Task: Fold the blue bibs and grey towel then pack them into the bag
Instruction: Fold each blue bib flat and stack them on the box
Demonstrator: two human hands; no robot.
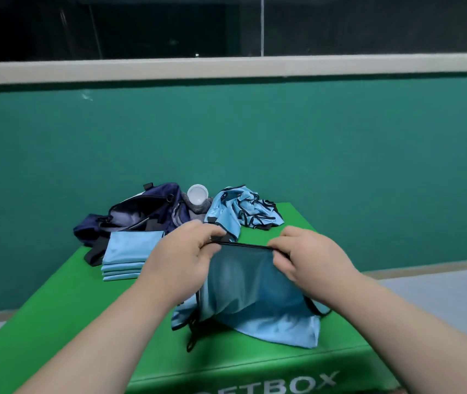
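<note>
While both my hands pinch the black-trimmed top edge of a blue bib, the cloth hangs stretched between them. My left hand grips the left end of that edge with thumb and fingers curled over it, and my right hand grips the right end the same way. Below the held edge the bib sags down to the green box. Its lower part lies crumpled on the top of the box near the front, with black cords trailing from its left side.

Just beyond my left hand, a stack of folded bibs sits flat on the box, its layers showing at the near side. Against the far side of that stack lies the dark blue bag, open, with its inside showing. To the right of the bag is the grey towel, bunched up, with a round white cap above it; I cannot tell what the cap belongs to. Right of the towel, a heap of unfolded bibs lies tangled at the far side of the box, one corner reaching down toward my left hand.

White letters run along the front face of the box. Behind it stands a green wall topped by a pale ledge, with dark glass above.
</note>
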